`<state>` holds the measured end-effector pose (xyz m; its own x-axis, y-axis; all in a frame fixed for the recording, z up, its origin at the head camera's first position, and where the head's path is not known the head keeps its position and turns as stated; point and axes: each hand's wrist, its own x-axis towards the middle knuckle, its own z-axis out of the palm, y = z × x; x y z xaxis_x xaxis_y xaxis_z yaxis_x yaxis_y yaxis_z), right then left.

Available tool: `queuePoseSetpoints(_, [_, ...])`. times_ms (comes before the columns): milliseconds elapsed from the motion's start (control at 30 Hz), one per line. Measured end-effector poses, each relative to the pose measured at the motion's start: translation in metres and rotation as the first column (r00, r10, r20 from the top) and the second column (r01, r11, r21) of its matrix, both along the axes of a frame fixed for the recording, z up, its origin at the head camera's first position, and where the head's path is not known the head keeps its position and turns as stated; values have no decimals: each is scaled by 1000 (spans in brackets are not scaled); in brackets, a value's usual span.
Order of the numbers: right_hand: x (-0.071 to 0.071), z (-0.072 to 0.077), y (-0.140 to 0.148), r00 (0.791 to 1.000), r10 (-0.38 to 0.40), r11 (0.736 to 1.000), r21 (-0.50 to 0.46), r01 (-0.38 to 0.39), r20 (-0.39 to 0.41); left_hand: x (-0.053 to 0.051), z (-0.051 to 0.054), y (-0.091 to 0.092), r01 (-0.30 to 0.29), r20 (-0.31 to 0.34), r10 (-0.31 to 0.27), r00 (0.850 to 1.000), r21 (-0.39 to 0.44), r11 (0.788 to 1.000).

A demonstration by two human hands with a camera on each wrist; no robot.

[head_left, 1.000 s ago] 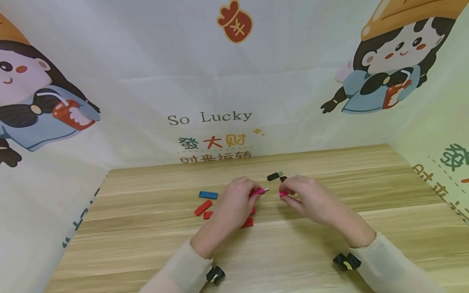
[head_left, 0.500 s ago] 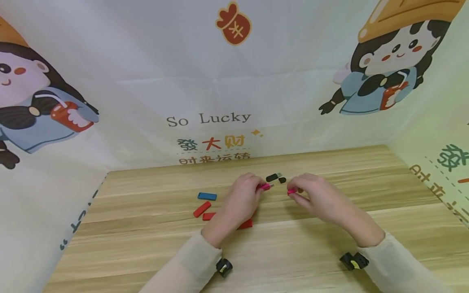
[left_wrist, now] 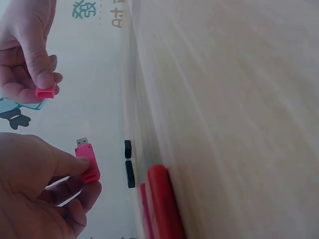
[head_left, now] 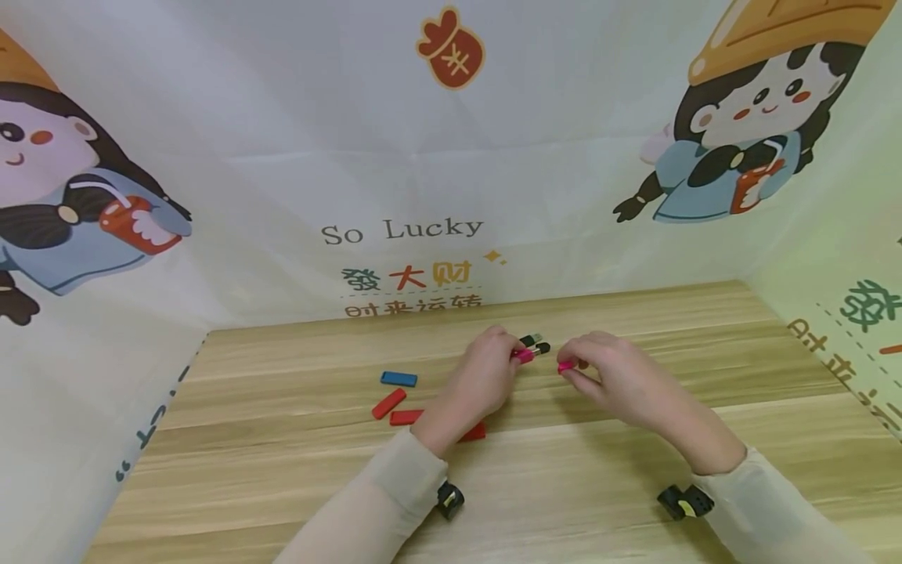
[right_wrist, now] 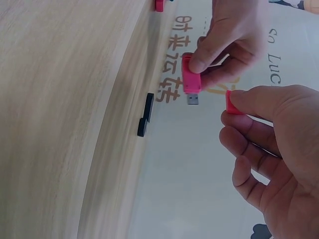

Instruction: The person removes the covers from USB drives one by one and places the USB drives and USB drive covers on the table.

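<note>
A pink USB stick (left_wrist: 87,162), its metal plug bare, is pinched between thumb and fingers of my left hand (head_left: 485,372). Between the thumb and index finger of my right hand (head_left: 613,376) I hold its small pink cap (right_wrist: 232,102). Stick and cap are apart, the cap to the right of the plug in the head view. Just behind the left fingertips on the table lie a black USB stick (head_left: 528,341) with its plug showing and a black cap (head_left: 543,348); the left hand partly hides the stick.
Left of the left hand lie a blue stick-shaped piece (head_left: 398,379) and a red one (head_left: 389,403). More red pieces (head_left: 405,417) lie partly under the left forearm. A printed cloth (head_left: 282,196) hangs behind the wooden table (head_left: 282,470).
My left hand has moved right and slightly away with the pink USB stick. My right hand has shifted a little to the right, still holding the cap, uncovering the black cap.
</note>
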<state>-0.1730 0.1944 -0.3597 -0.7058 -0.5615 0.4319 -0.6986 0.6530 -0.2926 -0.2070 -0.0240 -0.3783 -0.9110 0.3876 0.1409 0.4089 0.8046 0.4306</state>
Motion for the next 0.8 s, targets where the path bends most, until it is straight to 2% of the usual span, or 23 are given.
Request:
queuePoseSetpoints(200, [0,1,3,1000,-16,1000,10,16,24,-6,-2,10,-17,61,17,998,-9,1000])
queuePoseSetpoints(400, [0,2,5,999,-25,1000,18,24,21,-15,-4,20,7,54,-6,999,-17,1000])
queuePoseSetpoints(800, [0,1,8,1000,-29,999,17,29,8,-31,-16,35,5,117,-6,993,15,1000])
